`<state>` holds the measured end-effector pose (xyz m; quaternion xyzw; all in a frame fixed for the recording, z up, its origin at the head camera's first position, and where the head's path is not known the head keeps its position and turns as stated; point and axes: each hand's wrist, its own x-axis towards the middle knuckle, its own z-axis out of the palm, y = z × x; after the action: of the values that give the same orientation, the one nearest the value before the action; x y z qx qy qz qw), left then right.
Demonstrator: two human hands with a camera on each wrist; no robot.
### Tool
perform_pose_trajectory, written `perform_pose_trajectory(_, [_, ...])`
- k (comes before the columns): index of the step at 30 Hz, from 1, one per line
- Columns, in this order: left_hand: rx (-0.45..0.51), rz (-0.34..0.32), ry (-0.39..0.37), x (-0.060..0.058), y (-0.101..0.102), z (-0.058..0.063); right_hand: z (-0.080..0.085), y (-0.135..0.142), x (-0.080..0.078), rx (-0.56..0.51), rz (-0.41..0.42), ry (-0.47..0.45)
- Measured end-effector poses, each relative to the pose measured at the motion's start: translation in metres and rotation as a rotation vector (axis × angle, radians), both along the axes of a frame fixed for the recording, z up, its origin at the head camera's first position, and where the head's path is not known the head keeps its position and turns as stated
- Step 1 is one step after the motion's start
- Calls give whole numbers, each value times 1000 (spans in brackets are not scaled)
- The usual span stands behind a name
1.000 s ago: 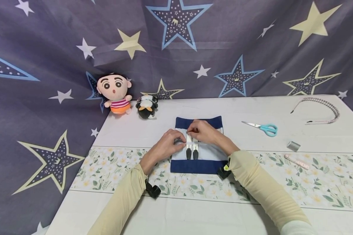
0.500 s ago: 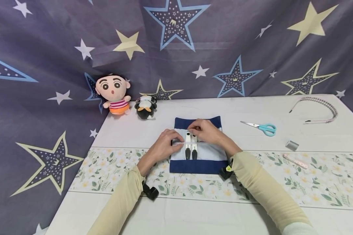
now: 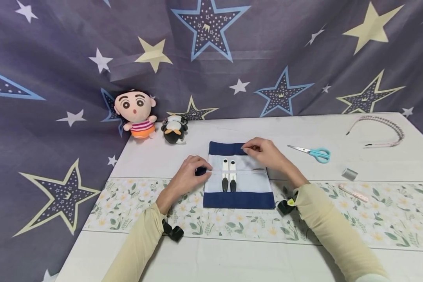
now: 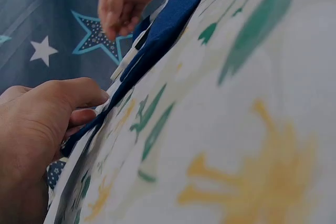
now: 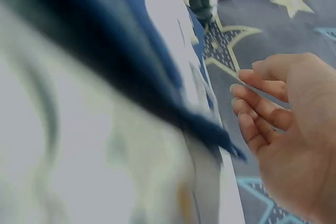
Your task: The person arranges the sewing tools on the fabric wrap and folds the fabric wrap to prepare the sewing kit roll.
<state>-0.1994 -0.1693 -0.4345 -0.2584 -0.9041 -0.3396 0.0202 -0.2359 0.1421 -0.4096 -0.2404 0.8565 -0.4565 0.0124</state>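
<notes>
A navy and pale-blue fabric organizer [image 3: 248, 181] lies spread in front of me, with a thin white band across its middle. Two slim white implements with black lower ends [image 3: 229, 175] lie side by side under that band; their kind I cannot tell. My left hand [image 3: 187, 175] rests at the organizer's left edge, thumb and index tips apart, a dark patch showing between them. In the left wrist view its thumb lies by the navy edge [image 4: 168, 24]. Above the organizer's upper right part is my right hand [image 3: 264, 152], fingers loosely curled, with nothing visible in them.
Blue-handled scissors [image 3: 311, 152] lie to the right. Beyond them are a beaded headband [image 3: 396, 129], a grey thread spool [image 3: 349, 174] and a pink strip-like item [image 3: 353, 193]. A doll [image 3: 137, 113] and a plush penguin [image 3: 174, 130] stand back left, before a star-patterned curtain [image 3: 211, 78].
My right hand has moved right, away from the tops of the two white implements. My left hand has drawn left to the organizer's edge. Both implements now show fully under the band.
</notes>
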Motion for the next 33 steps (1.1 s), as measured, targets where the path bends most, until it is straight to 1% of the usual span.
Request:
perform_pose_trajectory(3, [1, -3, 9, 1, -4, 0, 0, 18, 1, 7, -55, 15])
perform_pose_trajectory(6, [3, 1, 18, 1, -6, -1, 1, 39, 4, 29, -112, 68])
perform_pose_trajectory(11, [15, 8, 0, 1, -8, -2, 1, 73, 9, 42, -195, 131])
perform_pose_trajectory(21, [17, 9, -3, 0, -10, -2, -1, 130, 22, 75, -344, 144])
perform_pose_trajectory(27, [27, 12, -9, -1, -10, -3, -2, 157, 32, 132, -430, 108])
perform_pose_trajectory(33, [30, 10, -10, -1, -9, -4, -4, 176, 40, 181, -480, 69])
